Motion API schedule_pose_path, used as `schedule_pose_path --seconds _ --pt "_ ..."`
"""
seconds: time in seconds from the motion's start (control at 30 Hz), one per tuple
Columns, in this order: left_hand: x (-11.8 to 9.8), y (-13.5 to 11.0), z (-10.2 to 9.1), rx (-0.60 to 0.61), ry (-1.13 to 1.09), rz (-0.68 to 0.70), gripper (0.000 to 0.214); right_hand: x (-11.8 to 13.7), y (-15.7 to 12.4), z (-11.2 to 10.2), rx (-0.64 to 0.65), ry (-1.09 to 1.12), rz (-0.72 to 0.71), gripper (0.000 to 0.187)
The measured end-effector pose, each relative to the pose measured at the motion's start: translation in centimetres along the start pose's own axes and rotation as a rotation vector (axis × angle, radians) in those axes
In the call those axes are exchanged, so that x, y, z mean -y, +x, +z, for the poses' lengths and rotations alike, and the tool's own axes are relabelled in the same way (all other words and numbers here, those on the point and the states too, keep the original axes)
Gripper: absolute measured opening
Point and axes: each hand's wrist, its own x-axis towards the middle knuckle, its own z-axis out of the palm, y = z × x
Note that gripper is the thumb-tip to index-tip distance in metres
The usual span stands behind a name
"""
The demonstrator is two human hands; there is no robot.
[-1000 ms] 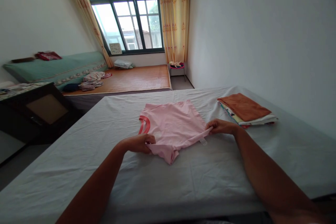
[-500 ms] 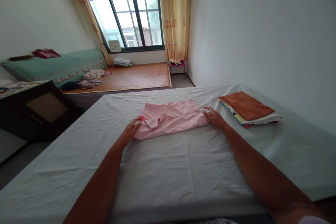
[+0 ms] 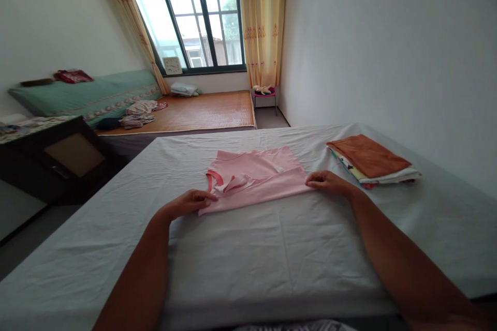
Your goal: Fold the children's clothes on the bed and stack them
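A pink T-shirt lies sideways on the white-sheeted bed, its near side folded over lengthwise and one sleeve bunched on top. Its red-trimmed neckline faces left. My left hand pinches the shirt near the collar end, at the close left corner. At the other end, my right hand has thumb and fingers closed on the hem corner. The folded strip stretches fairly flat between both hands.
A stack of folded clothes with a rust-brown one on top sits to the right on the white sheet. Beyond are a mat-covered bed, a dark cabinet and a small stool. A wall runs along the right.
Both hands have come slightly nearer to me and changed from spread fingers to pinches on the shirt's near corners. The neckline shows more, and the folded strip looks straighter.
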Motion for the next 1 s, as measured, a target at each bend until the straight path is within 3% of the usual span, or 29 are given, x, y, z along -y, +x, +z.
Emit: schedule_pose_path --seconds 0.1,0.23,0.33,0.43,0.5,0.63,0.7,0.8,0.9,0.97,1.0 --pt "0.2 0.2 -0.1 0.070 0.134 -0.015 0.040 -0.7 -0.1 -0.2 0.039 -0.074 0.001 0.043" --pt "0.3 1.1 0.5 -0.168 0.296 0.129 0.036 -1.6 0.4 -0.1 -0.004 -0.135 0.026 0.042" --pt "0.3 2.1 1.6 -0.199 0.421 0.200 0.045 -2.0 0.6 0.1 -0.027 -0.133 0.037 0.041" --pt "0.6 3.5 2.9 -0.244 0.536 0.212 0.027 -2.0 0.6 0.2 -0.027 -0.114 0.034 0.040" --pt "1.1 4.5 3.5 -0.399 0.527 0.182 0.018 -1.9 0.6 0.2 -0.031 -0.103 0.032 0.040" --pt "1.8 5.6 3.5 -0.816 0.343 0.111 0.033 -1.8 0.4 0.2 -0.021 -0.130 0.026 0.039" --pt "1.6 5.4 3.5 -0.902 0.360 0.140 0.040 -1.7 0.3 0.1 -0.012 -0.161 0.014 0.038" --pt "0.6 4.8 4.1 -0.838 0.557 0.285 0.031 -1.0 0.2 0.2 -0.112 -0.288 0.041 0.036" --pt "-0.4 4.6 5.6 -0.637 0.700 0.437 0.033 0.8 0.7 1.2 -0.415 -0.529 0.047 0.034" --pt "-0.6 4.9 6.7 -0.490 0.760 0.497 0.036 2.7 1.2 2.8 -0.528 -0.614 -0.073 0.035" --pt "-0.5 5.1 7.3 -0.420 0.793 0.509 0.037 3.6 1.5 4.0 -0.506 -0.622 -0.164 0.036"
